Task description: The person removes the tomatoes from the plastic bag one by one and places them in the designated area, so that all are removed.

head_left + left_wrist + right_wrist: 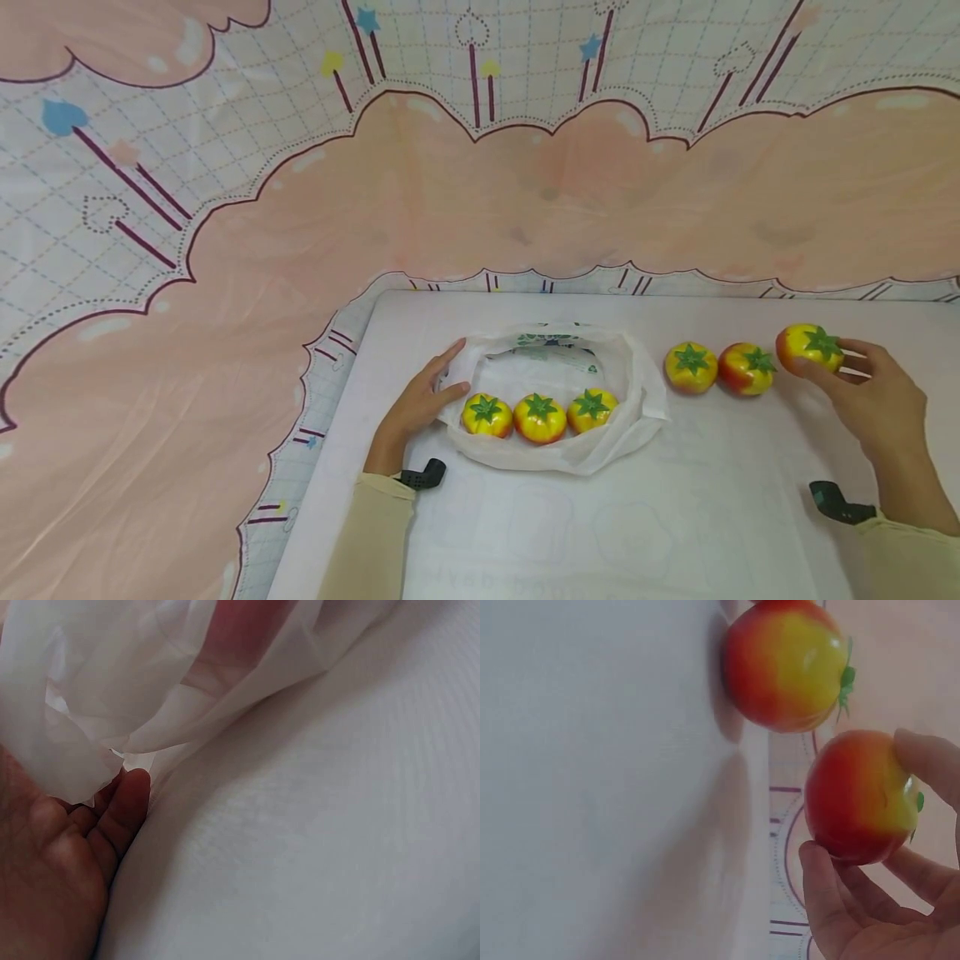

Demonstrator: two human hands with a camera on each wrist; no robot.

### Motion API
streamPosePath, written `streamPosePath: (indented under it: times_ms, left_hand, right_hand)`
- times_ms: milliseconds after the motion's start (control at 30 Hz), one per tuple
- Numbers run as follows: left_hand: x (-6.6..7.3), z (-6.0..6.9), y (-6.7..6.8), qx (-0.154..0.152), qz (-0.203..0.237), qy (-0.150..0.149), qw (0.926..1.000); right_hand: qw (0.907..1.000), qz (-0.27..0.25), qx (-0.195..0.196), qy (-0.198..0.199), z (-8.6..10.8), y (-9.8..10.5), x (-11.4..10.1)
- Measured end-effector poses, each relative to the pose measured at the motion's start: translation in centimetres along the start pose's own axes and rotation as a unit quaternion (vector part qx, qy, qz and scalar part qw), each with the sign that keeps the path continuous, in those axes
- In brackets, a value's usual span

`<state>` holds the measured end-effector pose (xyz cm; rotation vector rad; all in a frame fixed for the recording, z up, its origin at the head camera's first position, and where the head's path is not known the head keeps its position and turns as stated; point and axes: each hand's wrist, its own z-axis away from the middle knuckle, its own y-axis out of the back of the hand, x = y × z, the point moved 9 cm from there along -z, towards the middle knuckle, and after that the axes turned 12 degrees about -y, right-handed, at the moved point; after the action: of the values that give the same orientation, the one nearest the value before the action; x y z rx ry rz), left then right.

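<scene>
right wrist: held fruit (859,799) shines red and yellow, green-leafed.

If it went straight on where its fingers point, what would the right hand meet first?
Probably the nearer loose fruit, just left of the held fruit; the right hand looks raised, so it might pass above instead.

Seen lying with mouth spread wide: a crumpled, green-printed white plastic bag (647,400), cradling three glossy yellow-and-red tomatoes (540,420) in a row along the opening's six o'clock side, with green star-shaped leaves (539,406) uppermost. Resting just outside, near the bag's three o'clock: a matching pair of tomatoes (691,375), side by side. Held raised just beyond, also toward three o'clock: a sixth tomato (799,347), redder on its underside.
</scene>
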<state>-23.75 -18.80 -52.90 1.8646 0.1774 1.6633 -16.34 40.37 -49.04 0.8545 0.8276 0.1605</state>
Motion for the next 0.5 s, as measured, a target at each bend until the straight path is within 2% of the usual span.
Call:
streamPosePath:
  times_ms: [333, 500]
  left_hand:
    - [0.1, 0.1, 0.0, 0.002, 0.002, 0.011, 0.9999]
    - [0.4, 0.0, 0.1, 0.002, 0.003, -0.004, 1.0000]
  right_hand:
    - [0.9996, 0.019, -0.019, -0.012, -0.3, -0.7, 0.9]
    - [0.9989, 0.025, -0.036, -0.018, -0.3, -1.1, 1.2]
